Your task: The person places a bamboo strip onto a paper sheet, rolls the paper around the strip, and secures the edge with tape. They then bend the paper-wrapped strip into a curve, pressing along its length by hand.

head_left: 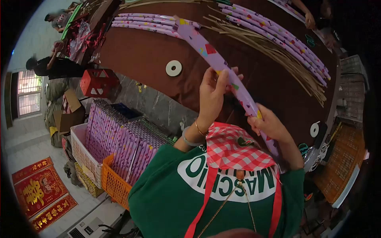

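Observation:
A long purple roll [204,48] with coloured triangle and patch prints, its far end flat and wider like loose wrapping, runs diagonally over the brown table toward my chest. My left hand [214,89] holds it near the middle, thumb on the near side and fingers behind. Lower down, my right hand [268,123] has its fingers closed around the same roll. What lies inside the wrapping is hidden. Beyond its far end lie several similar purple rolls [149,22] side by side.
On the brown table [135,53] lie a white tape roll [174,68], bundled brown strips [274,49] and more purple rolls [274,29]. Another tape roll [314,129] is at right. An orange crate [115,182] and a red stool [98,82] stand left. Other people work across the room.

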Tool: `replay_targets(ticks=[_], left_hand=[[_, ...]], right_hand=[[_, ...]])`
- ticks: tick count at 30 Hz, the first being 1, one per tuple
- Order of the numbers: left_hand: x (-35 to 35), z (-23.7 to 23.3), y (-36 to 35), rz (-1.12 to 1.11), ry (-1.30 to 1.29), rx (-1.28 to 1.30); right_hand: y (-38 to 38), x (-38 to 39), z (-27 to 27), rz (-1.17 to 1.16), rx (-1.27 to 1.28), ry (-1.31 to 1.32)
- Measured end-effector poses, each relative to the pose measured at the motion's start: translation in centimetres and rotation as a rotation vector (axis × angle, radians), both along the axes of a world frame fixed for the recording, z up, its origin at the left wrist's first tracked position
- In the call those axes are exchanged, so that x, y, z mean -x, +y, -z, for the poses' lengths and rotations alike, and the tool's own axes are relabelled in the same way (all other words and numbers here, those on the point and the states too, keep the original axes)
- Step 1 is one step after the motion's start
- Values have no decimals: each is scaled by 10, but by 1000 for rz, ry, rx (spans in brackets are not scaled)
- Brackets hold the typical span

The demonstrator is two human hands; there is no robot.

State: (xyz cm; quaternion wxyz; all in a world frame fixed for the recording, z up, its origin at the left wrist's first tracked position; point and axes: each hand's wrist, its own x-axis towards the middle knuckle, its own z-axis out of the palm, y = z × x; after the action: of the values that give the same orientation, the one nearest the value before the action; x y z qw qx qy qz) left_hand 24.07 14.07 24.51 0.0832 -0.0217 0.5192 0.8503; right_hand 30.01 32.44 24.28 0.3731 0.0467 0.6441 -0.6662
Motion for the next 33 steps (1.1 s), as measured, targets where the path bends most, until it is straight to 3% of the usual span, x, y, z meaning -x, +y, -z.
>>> replay_targets(ticks=[11, 13, 14, 15, 16, 17, 19, 20, 22, 23, 24, 26, 27, 29, 31, 33], left_hand=[[4, 23, 5, 239, -81, -45], [6, 36, 8, 217, -107, -111], [8, 52, 8, 214, -94, -311], [9, 78, 12, 161, -105, -307], [4, 102, 17, 109, -131, -298], [-4, 113, 31, 61, -94, 84], [-7, 149, 41, 393, 624, 678], [-13, 166, 53, 443, 888, 757], [-36, 212, 75, 795, 1049, 910], [-50, 266, 90, 1047, 1085, 1038], [-72, 361, 118, 1352, 1037, 1072], [-61, 331, 109, 1364, 1045, 1073], [-55, 311, 112, 1317, 1059, 1084], [-39, 264, 105, 1229, 1099, 1087], [-26, 219, 90, 1115, 1127, 1090], [-19, 184, 120, 945, 1113, 1110]], right_hand=[[14, -8, 49, 61, 115, -12], [13, -6, 56, 77, 133, -30], [13, -6, 60, 117, 209, -84], [15, -3, 64, 156, 287, -144], [19, -1, 67, 137, 289, -131], [23, 1, 71, 179, 379, -178], [35, 5, 86, 234, 496, -227], [40, 10, 89, 221, 508, -220], [47, 8, 94, 296, 499, -179], [50, 10, 96, 278, 504, -162], [52, 10, 101, 310, 524, -176], [54, 6, 116, 180, 261, -97], [55, 0, 117, 260, 267, -112], [50, -11, 111, 149, 118, 154], [56, -17, 101, 176, 250, 61], [69, -23, 91, 215, 355, -24]])
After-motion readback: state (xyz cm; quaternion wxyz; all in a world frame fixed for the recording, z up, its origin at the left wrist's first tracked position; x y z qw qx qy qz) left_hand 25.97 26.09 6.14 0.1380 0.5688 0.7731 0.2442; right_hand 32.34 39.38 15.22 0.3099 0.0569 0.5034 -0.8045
